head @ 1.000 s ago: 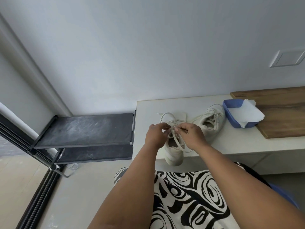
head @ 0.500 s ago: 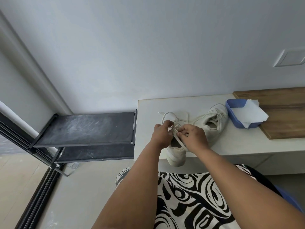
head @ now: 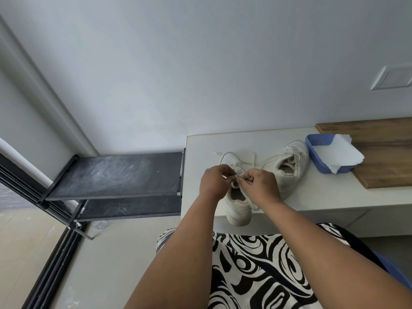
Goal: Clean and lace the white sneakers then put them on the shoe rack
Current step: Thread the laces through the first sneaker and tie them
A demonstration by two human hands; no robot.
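I see both hands pinching the lace [head: 236,177] over the near sneaker [head: 238,206] on the white bench [head: 312,197]: L hand [head: 214,182] at 9 o'clock of the knot, R hand [head: 259,185] at 3, fingertips almost touching. The shoe's long line runs 12 to 6, heel hanging off the edge toward me. Both hands are equally near (I think a bow is being tied). Second sneaker [head: 289,166] sits at 2 o'clock, beside the blue tub [head: 312,143]. Shoe rack [head: 116,175] waits at 9 o'clock. No brand or writing I can read.
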